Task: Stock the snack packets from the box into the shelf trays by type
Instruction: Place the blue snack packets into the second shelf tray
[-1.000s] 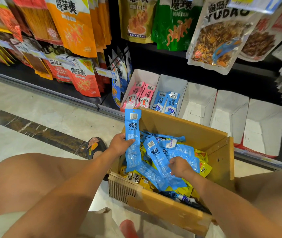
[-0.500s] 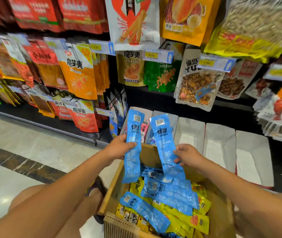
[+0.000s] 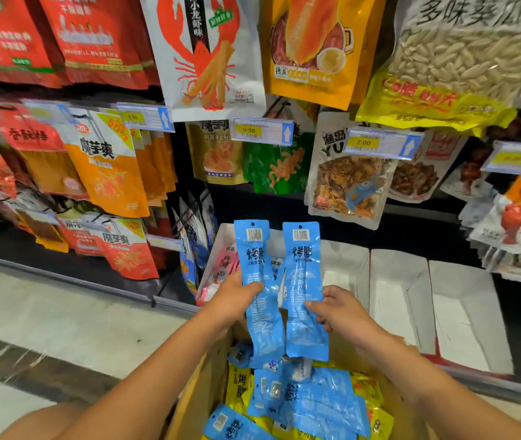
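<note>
The grip of the left hand [image 3: 234, 300] is holding tight to the first blue packet [image 3: 257, 274] and the grip of the right hand [image 3: 340, 309] is pinching the second blue packet [image 3: 303, 281], both now lifting up out of the box [image 3: 202, 392] toward the white trays [image 3: 398, 300], getting ready to go in.

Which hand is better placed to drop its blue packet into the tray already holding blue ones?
Probably the right hand: its blue packet fronts that tray; the left hand fronts the pink-packet tray.
</note>
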The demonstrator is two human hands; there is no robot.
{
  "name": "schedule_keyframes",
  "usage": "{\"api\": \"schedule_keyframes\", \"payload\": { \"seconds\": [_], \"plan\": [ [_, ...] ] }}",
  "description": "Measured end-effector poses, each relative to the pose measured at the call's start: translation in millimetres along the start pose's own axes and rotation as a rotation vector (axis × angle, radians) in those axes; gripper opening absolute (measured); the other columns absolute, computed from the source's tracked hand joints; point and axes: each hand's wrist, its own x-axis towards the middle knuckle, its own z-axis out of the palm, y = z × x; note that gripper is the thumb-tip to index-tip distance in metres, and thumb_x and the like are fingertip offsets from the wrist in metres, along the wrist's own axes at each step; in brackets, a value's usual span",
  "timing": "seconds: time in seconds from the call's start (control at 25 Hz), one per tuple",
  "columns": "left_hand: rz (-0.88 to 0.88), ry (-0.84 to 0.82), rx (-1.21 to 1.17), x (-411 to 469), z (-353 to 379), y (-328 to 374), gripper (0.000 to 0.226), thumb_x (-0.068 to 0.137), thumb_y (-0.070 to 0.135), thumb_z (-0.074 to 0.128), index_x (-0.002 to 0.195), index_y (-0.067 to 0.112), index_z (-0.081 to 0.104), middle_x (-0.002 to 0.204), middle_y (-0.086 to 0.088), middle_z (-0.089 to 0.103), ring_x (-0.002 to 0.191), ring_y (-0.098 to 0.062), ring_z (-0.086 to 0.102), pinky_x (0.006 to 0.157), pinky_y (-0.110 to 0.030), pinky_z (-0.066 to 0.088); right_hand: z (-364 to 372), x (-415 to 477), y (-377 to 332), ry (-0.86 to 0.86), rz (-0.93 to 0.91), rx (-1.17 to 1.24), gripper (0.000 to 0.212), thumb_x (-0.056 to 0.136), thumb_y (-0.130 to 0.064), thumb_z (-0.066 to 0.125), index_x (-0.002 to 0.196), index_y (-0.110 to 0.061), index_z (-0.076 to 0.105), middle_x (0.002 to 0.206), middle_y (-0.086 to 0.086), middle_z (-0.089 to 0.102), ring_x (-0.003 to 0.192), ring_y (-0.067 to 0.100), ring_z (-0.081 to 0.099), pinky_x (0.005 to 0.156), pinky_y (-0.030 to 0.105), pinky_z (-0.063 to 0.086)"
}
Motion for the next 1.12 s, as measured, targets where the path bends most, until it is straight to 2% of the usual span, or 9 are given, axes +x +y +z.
{"api": "schedule_keyframes", "payload": {
  "seconds": [0.24, 0.32, 0.48, 0.64, 0.76, 0.88, 0.92, 1.04, 1.12],
  "plan": [
    [-0.032, 0.006, -0.01, 27, 20, -7, 0.022, 0.105, 0.026, 0.055, 0.125, 0.032, 0.062, 0.117, 0.006, 0.073, 0.093, -0.011, 0.072, 0.075, -0.033, 0.058, -8, 16, 12, 0.021, -0.033, -0.018, 0.021, 0.096, -0.022, 0.065, 0.08, -0.015, 0.053, 0.072, -0.002, 0.057, 0.058, 0.011, 0.045, 0.055, 0.02, 0.037],
    [-0.058, 0.026, -0.085, 32, 23, -6, 0.014, 0.107, 0.033, 0.05, 0.113, 0.036, 0.062, 0.11, 0.009, 0.073, 0.079, -0.001, 0.068, 0.066, -0.025, 0.053, -10, 23, 10, 0.019, -0.035, -0.014, 0.023, 0.099, -0.023, 0.061, 0.08, -0.016, 0.05, 0.077, 0.0, 0.056, 0.064, 0.014, 0.047, 0.06, 0.024, 0.038],
    [-0.076, 0.068, -0.148, 36, 23, -8, 0.012, 0.107, 0.033, 0.05, 0.107, 0.036, 0.062, 0.104, 0.017, 0.071, 0.093, -0.005, 0.068, 0.077, -0.027, 0.053, -11, 30, 2, -0.014, 0.023, 0.054, 0.02, 0.1, -0.035, 0.057, 0.09, -0.018, 0.057, 0.081, 0.005, 0.053, 0.071, 0.017, 0.05, 0.066, 0.034, 0.041],
    [-0.085, 0.097, -0.13, 36, 19, -13, 0.021, 0.101, 0.024, 0.062, 0.121, 0.024, 0.068, 0.105, 0.001, 0.078, 0.091, -0.021, 0.076, 0.083, -0.04, 0.061, -8, 24, 0, -0.07, 0.043, 0.072, 0.059, 0.08, -0.069, 0.066, 0.112, -0.02, 0.062, 0.094, 0.002, 0.061, 0.081, 0.018, 0.056, 0.071, 0.034, 0.049],
    [-0.088, 0.109, -0.166, 32, 16, -13, 0.015, 0.101, 0.023, 0.062, 0.113, 0.026, 0.07, 0.096, -0.001, 0.079, 0.078, -0.018, 0.076, 0.062, -0.028, 0.058, -7, 26, -4, -0.029, 0.063, 0.105, 0.044, 0.083, -0.054, 0.068, 0.105, -0.017, 0.066, 0.112, 0.003, 0.063, 0.092, 0.016, 0.06, 0.082, 0.037, 0.051],
    [-0.1, 0.109, -0.195, 26, 15, -10, 0.013, 0.1, 0.021, 0.063, 0.111, 0.025, 0.069, 0.09, 0.001, 0.08, 0.072, -0.016, 0.075, 0.056, -0.025, 0.055, -5, 28, -5, -0.063, 0.133, 0.277, 0.058, 0.062, -0.055, 0.07, 0.109, -0.02, 0.072, 0.123, 0.012, 0.067, 0.112, 0.034, 0.064, 0.099, 0.052, 0.052],
    [-0.102, 0.1, -0.205, 25, 14, -8, 0.015, 0.1, 0.019, 0.063, 0.113, 0.022, 0.07, 0.09, 0.0, 0.08, 0.073, -0.017, 0.076, 0.057, -0.026, 0.056, -5, 27, -5, -0.058, 0.15, 0.324, 0.062, 0.064, -0.052, 0.073, 0.116, -0.018, 0.068, 0.12, 0.014, 0.069, 0.111, 0.036, 0.066, 0.1, 0.055, 0.051],
    [-0.111, 0.078, -0.251, 24, 11, -6, 0.023, 0.101, 0.017, 0.061, 0.124, 0.016, 0.067, 0.104, -0.011, 0.078, 0.088, -0.028, 0.075, 0.073, -0.041, 0.06, -5, 28, -2, -0.053, 0.083, 0.295, 0.03, 0.094, -0.025, 0.067, 0.121, -0.013, 0.064, 0.107, 0.005, 0.076, 0.101, 0.026, 0.072, 0.099, 0.056, 0.052],
    [-0.103, 0.055, -0.345, 25, 11, -7, 0.024, 0.103, 0.011, 0.056, 0.127, 0.013, 0.061, 0.114, -0.024, 0.071, 0.09, -0.034, 0.074, 0.079, -0.052, 0.058, -6, 28, -1, -0.043, 0.029, 0.265, 0.024, 0.098, -0.016, 0.061, 0.122, -0.015, 0.063, 0.109, 0.002, 0.076, 0.1, 0.024, 0.073, 0.096, 0.056, 0.053]
  ]
}}
